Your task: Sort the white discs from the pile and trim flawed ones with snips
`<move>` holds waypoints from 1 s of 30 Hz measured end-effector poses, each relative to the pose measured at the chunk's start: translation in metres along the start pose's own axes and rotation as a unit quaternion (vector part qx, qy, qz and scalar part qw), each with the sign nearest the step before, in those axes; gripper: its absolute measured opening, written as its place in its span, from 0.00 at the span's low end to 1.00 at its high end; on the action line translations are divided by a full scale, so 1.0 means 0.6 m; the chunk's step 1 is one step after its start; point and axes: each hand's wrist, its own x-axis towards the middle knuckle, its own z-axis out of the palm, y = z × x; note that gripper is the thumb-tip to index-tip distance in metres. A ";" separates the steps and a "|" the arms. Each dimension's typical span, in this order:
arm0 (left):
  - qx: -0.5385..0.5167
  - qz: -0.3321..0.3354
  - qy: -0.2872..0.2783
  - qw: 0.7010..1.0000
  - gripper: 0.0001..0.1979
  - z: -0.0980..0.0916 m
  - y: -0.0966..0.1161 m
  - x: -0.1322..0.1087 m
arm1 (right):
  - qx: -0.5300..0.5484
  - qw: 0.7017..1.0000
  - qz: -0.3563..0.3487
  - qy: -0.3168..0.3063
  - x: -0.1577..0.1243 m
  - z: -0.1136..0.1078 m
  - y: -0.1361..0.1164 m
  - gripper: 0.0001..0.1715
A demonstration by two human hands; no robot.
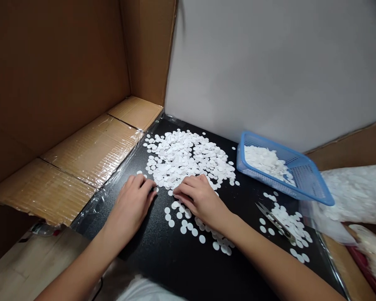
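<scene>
A large heap of small round white discs (pixel 178 156) is spread over the black tabletop (pixel 150 251). My left hand (pixel 134 198) is at the heap's near left edge, fingers curled in, with one white disc (pixel 156 190) at its fingertips. Just to the right, my right hand (pixel 203 200) is closed in a pinch at the near edge of the heap; whatever is between its fingertips is too small to make out. Beside its fingertips lies another disc (pixel 170 192). More loose discs (pixel 184 223) are scattered under and in front of the right wrist.
A blue plastic basket (pixel 313 182) partly filled with white pieces stands at the back right. Scissors (pixel 274 221) lie among a smaller group of discs (pixel 291 223). Clear bags of white material (pixel 360 190) sit at far right. Cardboard (pixel 90 146) borders the left; a pale panel (pixel 269 71) rises behind.
</scene>
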 end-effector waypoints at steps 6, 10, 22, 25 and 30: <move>-0.007 0.000 0.000 1.000 0.02 0.007 0.004 0.008 | 0.019 1.000 0.010 -0.010 0.005 0.012 0.005 0.01; -0.045 0.029 0.033 0.998 0.07 0.014 -0.005 0.005 | 0.041 0.998 0.041 0.001 -0.009 0.008 0.010 0.04; -0.097 0.049 0.063 0.992 0.08 0.013 0.005 -0.002 | -0.021 0.999 0.024 0.017 -0.002 0.007 0.001 0.08; -0.119 0.045 0.065 0.990 0.08 0.011 0.005 -0.004 | 0.071 0.990 0.122 -0.005 -0.011 -0.014 -0.004 0.09; -0.161 0.073 0.094 0.980 0.05 0.008 0.014 -0.001 | 0.176 0.951 0.247 -0.066 -0.035 -0.038 -0.002 0.11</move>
